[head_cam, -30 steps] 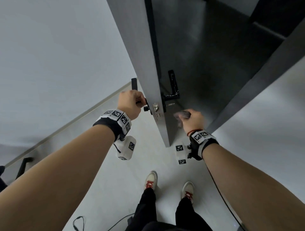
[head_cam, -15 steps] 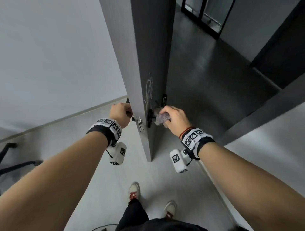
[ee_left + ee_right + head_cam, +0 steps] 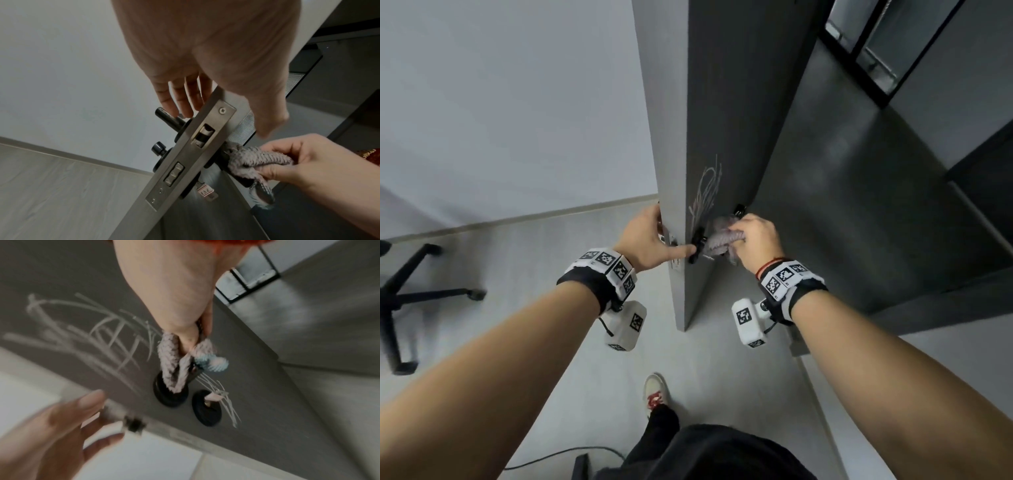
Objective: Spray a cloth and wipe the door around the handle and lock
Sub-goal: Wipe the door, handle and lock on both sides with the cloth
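fingers: right hand (image 3: 755, 240) clenched round grey cloth (image 3: 717, 240) on handle (image 3: 236, 168); left hand (image 3: 645, 240) fingers straight, released, at door (image 3: 722, 102) edge
marks: pale scribbles (image 3: 98, 331) centre-left

Matt grey door (image 3: 722, 102), brushed-metal lock plate (image 3: 185, 162), nubby knitted cloth (image 3: 257, 159), glossy black handle (image 3: 166, 115).

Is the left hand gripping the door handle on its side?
No: the left hand has its fingers straight beside the handle, not curled round it.

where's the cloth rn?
The cloth is bunched in the right hand, wrapped over the door handle on the door's dark face, just below the scribbles.
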